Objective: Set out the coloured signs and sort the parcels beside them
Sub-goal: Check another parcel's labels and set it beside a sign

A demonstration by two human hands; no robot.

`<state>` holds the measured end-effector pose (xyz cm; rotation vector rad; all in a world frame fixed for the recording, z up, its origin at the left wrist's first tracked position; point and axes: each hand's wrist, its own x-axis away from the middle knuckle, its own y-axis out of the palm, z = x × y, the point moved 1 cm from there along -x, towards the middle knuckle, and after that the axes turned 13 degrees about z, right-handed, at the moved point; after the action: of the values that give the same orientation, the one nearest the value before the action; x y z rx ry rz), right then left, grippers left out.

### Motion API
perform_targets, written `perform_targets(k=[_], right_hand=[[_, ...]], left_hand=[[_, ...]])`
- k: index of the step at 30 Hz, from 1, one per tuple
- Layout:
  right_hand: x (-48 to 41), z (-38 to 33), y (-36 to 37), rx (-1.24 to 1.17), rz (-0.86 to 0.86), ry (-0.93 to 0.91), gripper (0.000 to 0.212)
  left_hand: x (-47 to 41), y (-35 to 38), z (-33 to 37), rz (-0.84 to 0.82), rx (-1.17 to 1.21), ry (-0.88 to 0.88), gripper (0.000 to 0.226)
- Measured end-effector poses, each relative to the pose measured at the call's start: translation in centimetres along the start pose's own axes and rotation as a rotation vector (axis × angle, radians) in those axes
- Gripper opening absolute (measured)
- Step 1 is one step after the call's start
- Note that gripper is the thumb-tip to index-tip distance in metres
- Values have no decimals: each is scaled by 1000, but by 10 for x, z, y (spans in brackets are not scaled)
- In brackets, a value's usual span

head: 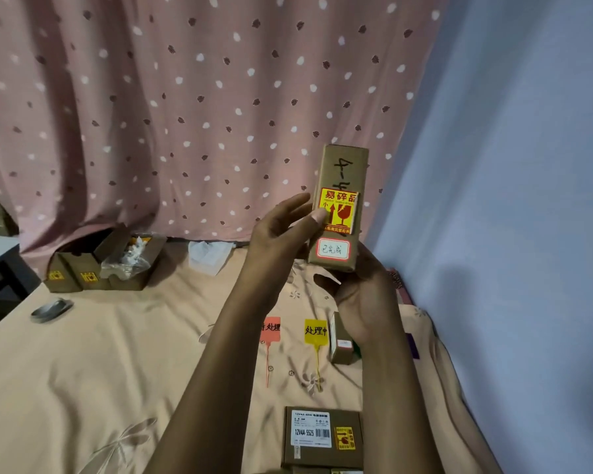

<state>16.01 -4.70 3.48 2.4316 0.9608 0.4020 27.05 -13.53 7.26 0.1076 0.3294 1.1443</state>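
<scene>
here, left to right: open cardboard boxes sit at the far left of the cloth-covered surface, with a tape roll nearer. the left hand grips the held parcel, thumb pressed on its red-and-yellow sticker. the right hand clamps the parcel's lower end; the parcel stands upright, raised above the surface. below lie a red sign, a yellow sign and a small parcel just beside it. a labelled box rests nearest.
</scene>
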Motion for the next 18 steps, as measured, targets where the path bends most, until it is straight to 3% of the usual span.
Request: perform_targets(k=[6,12,15,18], right_hand=[[3,-7,0,173,45,-128,22],[7,-14,2,231,28,-211,33],[9,-19,0,255,-24,-220,62],[9,-19,-3,285,-20,-226,52]], left_hand=[[3,0,-2,13,13,27,59],[5,3,-8,21,-8,48,61],[6,3,-9,17,-4,54,59],[7,3,-11,14,-15,62,60]])
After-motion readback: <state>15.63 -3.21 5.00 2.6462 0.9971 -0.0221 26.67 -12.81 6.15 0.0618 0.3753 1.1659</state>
